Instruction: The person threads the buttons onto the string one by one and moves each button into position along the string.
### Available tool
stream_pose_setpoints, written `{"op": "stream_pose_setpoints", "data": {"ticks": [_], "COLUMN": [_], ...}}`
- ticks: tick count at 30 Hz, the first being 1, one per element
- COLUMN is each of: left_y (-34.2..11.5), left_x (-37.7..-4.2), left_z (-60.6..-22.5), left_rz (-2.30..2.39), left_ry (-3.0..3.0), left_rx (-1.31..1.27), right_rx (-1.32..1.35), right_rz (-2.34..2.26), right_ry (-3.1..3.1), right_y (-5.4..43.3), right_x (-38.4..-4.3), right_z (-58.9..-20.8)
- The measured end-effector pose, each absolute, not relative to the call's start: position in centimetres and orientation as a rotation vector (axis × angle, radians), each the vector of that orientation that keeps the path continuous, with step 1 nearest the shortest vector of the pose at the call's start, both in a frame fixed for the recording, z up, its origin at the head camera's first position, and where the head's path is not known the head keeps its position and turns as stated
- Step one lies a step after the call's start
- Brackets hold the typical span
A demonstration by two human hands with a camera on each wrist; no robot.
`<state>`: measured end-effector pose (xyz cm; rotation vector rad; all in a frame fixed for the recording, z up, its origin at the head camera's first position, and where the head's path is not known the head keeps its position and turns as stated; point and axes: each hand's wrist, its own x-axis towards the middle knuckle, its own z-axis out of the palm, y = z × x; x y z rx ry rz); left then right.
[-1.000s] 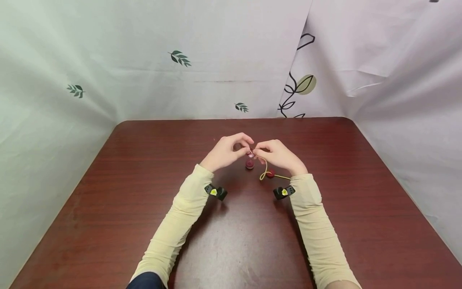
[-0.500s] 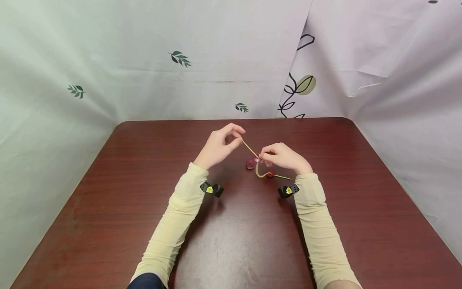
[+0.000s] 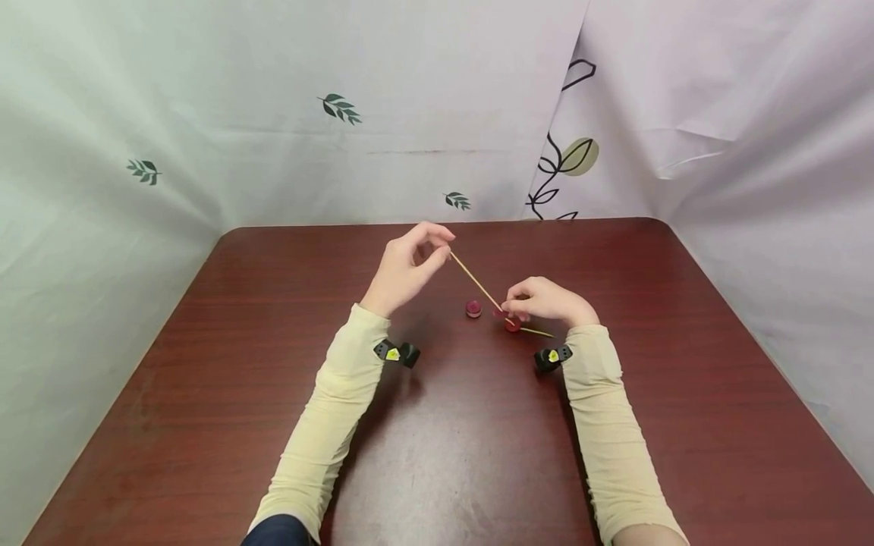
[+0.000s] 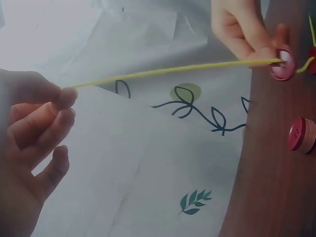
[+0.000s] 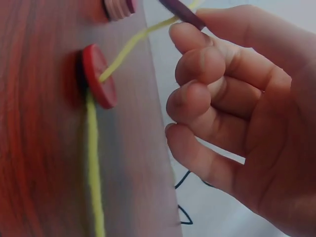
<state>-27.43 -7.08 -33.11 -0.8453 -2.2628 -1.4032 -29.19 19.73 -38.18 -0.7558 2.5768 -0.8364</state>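
Head view: I had both hands raised over the far half of the table (image 3: 444,455). The left hand (image 3: 406,265) had its grip pinching the cord (image 3: 476,281) between thumb and finger, the line running straight to the right hand (image 3: 549,300). That hand's grip pinched the pink button (image 4: 283,75), held just above the table.

Left wrist view: cord entered the pink button's middle and came out beyond it, towards the red button (image 5: 99,69). Right wrist view: cord also ran through the red button, at the table, with a tail leading off. I could not tell whether that button lay flat.

Progress, my judgement: two buttons threaded, the second probably being drawn along towards the first. Left to do, I judged: the stack (image 4: 302,136) on the table, seemingly more buttons, off the cord; count unclear.
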Motion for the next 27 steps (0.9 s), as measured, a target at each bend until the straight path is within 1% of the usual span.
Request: {"op": "stream_pose_setpoints", "data": {"ticks": [15,27], "left_y": [-8.1,-8.9], "left_x": [-27.7,-28.0], "left_z": [-32.9,-32.6], "left_rz": [-1.426,-1.439], "left_ry": [-2.048,-1.979], "left_rx": [-0.794,-0.761], "right_rx": [-0.712,-0.687], "right_rz": [-0.775,-0.772], "right_ry": [2.540,2.520], "right_y": [20.3,20.4], "right_x": [-29.6,-29.3], "right_z": [-39.4,-39.4]}}
